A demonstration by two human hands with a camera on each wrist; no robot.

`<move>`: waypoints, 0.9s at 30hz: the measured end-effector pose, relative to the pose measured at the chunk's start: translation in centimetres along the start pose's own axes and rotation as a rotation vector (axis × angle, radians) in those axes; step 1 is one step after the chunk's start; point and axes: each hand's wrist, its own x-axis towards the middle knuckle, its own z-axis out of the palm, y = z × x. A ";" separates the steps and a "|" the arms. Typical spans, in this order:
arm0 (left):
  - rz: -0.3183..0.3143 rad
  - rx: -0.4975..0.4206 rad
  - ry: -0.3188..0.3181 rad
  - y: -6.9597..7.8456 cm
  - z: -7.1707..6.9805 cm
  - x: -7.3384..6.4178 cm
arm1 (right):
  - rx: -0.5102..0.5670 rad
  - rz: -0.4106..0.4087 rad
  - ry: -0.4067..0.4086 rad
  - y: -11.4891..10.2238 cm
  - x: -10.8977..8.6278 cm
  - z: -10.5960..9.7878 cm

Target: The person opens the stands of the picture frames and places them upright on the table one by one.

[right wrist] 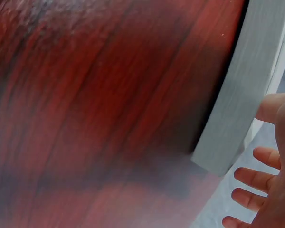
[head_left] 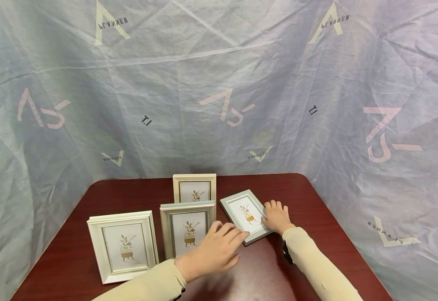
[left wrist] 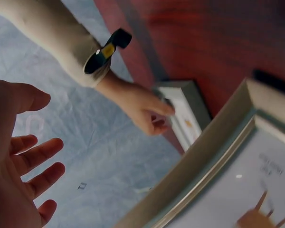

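Observation:
My right hand is at the right edge of a pale grey-green picture frame, which lies face up at a slant on the table. In the right wrist view the thumb meets the frame's edge, and the other fingers are spread and loosely bent. My left hand hovers with relaxed fingers in front of a champagne-coloured picture frame that stands upright. Nothing lies in its palm in the left wrist view. The left hand overlaps that frame's lower right corner in the head view.
A white picture frame stands at the left of the dark red table. Behind the champagne frame stands a cream picture frame, its lower part hidden. Grey printed cloth hangs around the table.

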 end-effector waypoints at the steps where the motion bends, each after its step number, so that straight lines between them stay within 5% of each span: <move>1: 0.002 -0.005 -0.004 0.2 0.2 -0.1 | 0.005 0.003 -0.005 0.1 0.0 0.1; 10: 0.009 -0.043 -0.071 1.7 2.0 -1.1 | 0.010 0.050 -0.052 0.4 0.1 0.6; 27: 0.002 -0.068 -0.076 2.4 3.3 -2.3 | -0.066 0.020 0.075 0.5 0.4 2.4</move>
